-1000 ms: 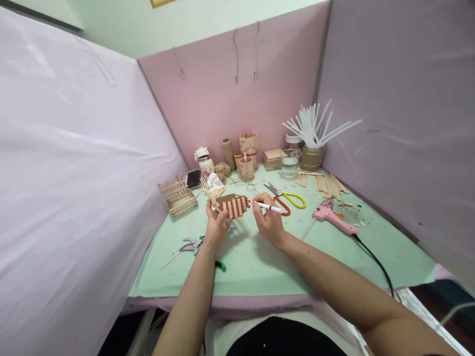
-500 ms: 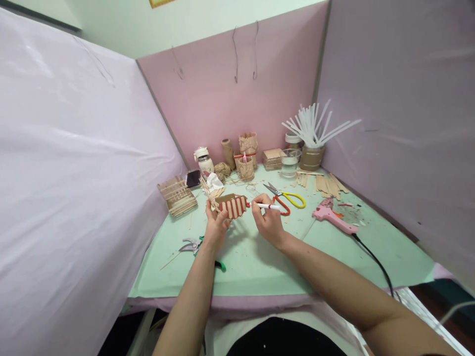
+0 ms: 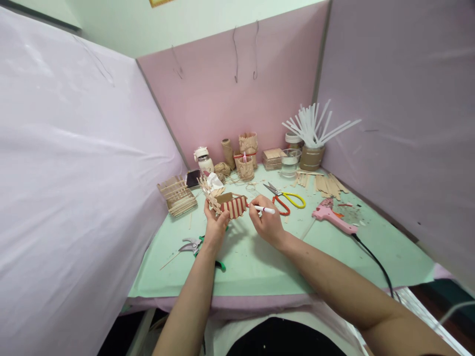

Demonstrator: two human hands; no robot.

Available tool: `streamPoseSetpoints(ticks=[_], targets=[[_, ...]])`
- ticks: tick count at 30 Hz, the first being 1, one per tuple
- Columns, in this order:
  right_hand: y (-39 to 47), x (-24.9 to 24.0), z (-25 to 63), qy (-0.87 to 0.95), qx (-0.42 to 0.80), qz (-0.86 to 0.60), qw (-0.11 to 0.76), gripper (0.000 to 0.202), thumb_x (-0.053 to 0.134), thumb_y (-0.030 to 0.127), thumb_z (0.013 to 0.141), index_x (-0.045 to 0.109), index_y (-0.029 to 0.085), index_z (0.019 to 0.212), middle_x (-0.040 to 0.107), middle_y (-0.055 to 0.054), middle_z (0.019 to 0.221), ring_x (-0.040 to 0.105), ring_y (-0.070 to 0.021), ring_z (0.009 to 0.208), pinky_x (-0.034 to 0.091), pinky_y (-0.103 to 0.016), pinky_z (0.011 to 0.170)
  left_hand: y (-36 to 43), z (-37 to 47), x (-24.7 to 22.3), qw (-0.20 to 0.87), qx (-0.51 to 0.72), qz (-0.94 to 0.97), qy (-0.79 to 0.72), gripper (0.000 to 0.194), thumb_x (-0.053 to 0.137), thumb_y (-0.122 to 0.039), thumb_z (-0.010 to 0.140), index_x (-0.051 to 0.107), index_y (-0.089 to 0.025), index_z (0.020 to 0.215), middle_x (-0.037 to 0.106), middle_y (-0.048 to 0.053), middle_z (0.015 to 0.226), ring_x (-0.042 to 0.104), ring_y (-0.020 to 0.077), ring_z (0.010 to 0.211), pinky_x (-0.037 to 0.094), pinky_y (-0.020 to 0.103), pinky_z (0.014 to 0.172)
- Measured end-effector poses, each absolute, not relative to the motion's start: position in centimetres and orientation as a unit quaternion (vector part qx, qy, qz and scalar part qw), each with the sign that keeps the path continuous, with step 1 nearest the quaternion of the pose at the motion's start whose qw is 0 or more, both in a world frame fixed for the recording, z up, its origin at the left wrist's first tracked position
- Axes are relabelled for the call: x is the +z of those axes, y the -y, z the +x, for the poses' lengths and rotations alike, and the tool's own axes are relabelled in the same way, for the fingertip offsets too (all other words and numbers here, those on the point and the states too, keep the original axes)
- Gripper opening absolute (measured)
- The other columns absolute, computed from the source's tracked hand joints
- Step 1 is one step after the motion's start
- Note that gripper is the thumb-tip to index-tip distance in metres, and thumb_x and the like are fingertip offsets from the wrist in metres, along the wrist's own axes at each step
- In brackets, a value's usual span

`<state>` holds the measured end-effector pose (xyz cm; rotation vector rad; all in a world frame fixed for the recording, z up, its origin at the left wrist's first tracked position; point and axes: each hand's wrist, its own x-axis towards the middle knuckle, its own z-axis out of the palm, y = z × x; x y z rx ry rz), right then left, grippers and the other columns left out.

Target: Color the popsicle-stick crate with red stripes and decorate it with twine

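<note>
Since the earlier frame, the white rear end of the marker (image 3: pixel 265 209) has dropped and drawn slightly toward my left, and my right hand (image 3: pixel 266 220) has shifted a little the same way. The striped stick-covered piece (image 3: pixel 234 207) has tipped slightly, so that more of its brown inner side shows.

Condition of hands: my right hand is closed in a writing grip on the marker, its red tip at the right end of the piece; I cannot tell whether the tip makes contact. My left hand (image 3: pixel 217 227) grips the opposite end of the piece, thumb on the near side. The piece is held up over the green table (image 3: pixel 256 282), between my two hands, and bears alternating red and bare wood stripes.

Surroundings: the scissors (image 3: pixel 280 193), with one red and one yellow handle, lie open just beyond my right hand. The pink glue gun (image 3: pixel 334 218) lies further to the right. The green-handled pruning shears (image 3: pixel 191 245) lie partly under my left forearm. A slatted rack (image 3: pixel 178 196) sits near the left partition. At the back right, a brown container (image 3: pixel 311 159) holds white sticks (image 3: pixel 313 123), with a clear bowl (image 3: pixel 290 165) beside it.
</note>
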<state>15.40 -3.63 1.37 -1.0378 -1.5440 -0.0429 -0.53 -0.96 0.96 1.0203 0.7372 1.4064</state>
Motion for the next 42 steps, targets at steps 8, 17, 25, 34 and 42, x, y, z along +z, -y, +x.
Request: streamPoseSetpoints(ticks=[8, 17, 25, 34, 42], targets=[[3.67, 1.49, 15.35, 0.66, -0.015, -0.445, 0.605, 0.015, 0.043, 0.02, 0.094, 0.047, 0.022, 0.08, 0.054, -0.001, 0.073, 0.051, -0.0167, 0.07, 0.04, -0.03, 0.066, 0.95, -0.56, 0.99, 0.582, 0.602, 0.437, -0.327, 0.1, 0.079, -0.034, 0.068, 0.018, -0.045, 0.147, 0.028, 0.005, 0.157, 0.042, 0.0249, 0.137, 0.045, 0.038, 0.103], [3.54, 1.37, 15.43, 0.663, -0.012, -0.433, 0.61, 0.012, 0.043, 0.02, 0.094, 0.05, 0.022, 0.084, 0.056, -0.003, 0.078, 0.053, -0.0178, 0.075, 0.042, -0.032, 0.07, 1.05, -0.53, 1.15, 0.583, 0.603, 0.437, -0.325, 0.1, 0.08, -0.037, 0.066, 0.02, -0.042, 0.146, 0.028, 0.007, 0.157, 0.044, 0.0261, 0.135, 0.047, 0.037, 0.1], [3.54, 1.49, 15.62, 0.653, -0.017, -0.424, 0.627, 0.009, 0.046, 0.018, 0.093, 0.052, 0.021, 0.088, 0.058, -0.004, 0.082, 0.055, -0.018, 0.079, 0.043, -0.032, 0.07, 1.17, -0.53, 1.17, 0.586, 0.594, 0.445, -0.325, 0.1, 0.08, -0.036, 0.067, 0.019, -0.043, 0.146, 0.027, 0.006, 0.157, 0.041, 0.026, 0.137, 0.044, 0.038, 0.103], [3.54, 1.66, 15.66, 0.649, -0.02, -0.422, 0.632, 0.009, 0.045, 0.018, 0.093, 0.052, 0.021, 0.087, 0.056, -0.004, 0.08, 0.054, -0.0183, 0.078, 0.043, -0.033, 0.069, 1.1, -0.64, 0.96, 0.59, 0.586, 0.448, -0.328, 0.098, 0.079, -0.038, 0.068, 0.02, -0.044, 0.146, 0.026, 0.006, 0.157, 0.041, 0.0266, 0.137, 0.045, 0.039, 0.102], [3.5, 1.6, 15.67, 0.647, -0.019, -0.422, 0.635, 0.009, 0.045, 0.019, 0.093, 0.051, 0.022, 0.087, 0.056, -0.004, 0.081, 0.054, -0.0183, 0.078, 0.043, -0.033, 0.07, 1.18, -0.61, 1.09, 0.59, 0.585, 0.447, -0.332, 0.099, 0.08, -0.039, 0.066, 0.021, -0.044, 0.146, 0.026, 0.005, 0.158, 0.042, 0.0259, 0.136, 0.045, 0.038, 0.102]])
